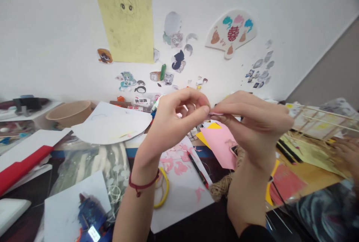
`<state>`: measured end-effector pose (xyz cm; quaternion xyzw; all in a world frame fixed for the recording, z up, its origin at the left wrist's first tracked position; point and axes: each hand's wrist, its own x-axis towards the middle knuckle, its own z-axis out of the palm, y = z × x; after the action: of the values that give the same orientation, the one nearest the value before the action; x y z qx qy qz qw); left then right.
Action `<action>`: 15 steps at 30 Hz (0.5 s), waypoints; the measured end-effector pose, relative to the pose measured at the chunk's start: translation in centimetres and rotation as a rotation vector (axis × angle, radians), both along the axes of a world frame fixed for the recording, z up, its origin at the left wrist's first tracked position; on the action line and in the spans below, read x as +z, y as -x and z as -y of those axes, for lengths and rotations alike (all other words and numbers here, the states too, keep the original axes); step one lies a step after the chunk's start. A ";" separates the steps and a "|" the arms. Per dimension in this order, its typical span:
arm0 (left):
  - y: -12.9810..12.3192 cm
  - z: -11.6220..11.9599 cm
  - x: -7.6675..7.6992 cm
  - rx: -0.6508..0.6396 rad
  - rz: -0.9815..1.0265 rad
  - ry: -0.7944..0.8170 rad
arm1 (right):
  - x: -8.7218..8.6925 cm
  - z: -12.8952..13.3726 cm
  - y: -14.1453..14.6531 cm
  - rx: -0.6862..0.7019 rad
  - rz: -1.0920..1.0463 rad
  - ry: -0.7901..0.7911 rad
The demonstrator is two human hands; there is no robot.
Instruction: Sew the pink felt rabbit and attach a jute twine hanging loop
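While the left hand (179,120) and right hand (252,122), both nearly closed, pinch 1 pink piece (216,114), 1 fan cutout (232,32) hangs above.

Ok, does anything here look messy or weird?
Yes: pink scraps lie strewn over the white paper, like cutting leftovers, and the twine beside it looks loose and tangled. I see no spill.

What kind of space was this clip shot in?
Probably a shared craft workspace: pink paper cutouts lie on white paper, a ball of brown twine and a blue glue gun sit nearby, and a yellow pencil-drawn sheet hangs on the wall.
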<state>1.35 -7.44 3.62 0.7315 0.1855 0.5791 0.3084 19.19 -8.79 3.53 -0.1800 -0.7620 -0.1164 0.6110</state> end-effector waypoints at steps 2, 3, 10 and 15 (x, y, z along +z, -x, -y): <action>-0.4 0.0 -0.1 0.055 0.032 -0.011 | -0.1 -0.1 0.1 -0.029 0.009 -0.027; -0.6 0.0 -0.1 0.094 0.045 -0.022 | -0.1 -0.2 0.1 -0.041 0.015 -0.041; -1.9 0.7 -0.3 0.303 0.111 -0.032 | -0.2 -0.9 0.2 -0.052 0.054 -0.142; -2.7 1.0 -0.3 0.359 0.239 0.076 | -0.2 -1.1 0.3 -0.028 0.125 -0.121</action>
<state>4.03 -8.41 3.34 0.6006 0.2965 0.7000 0.2476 18.89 -7.71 3.38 -0.1459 -0.7876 -0.1819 0.5703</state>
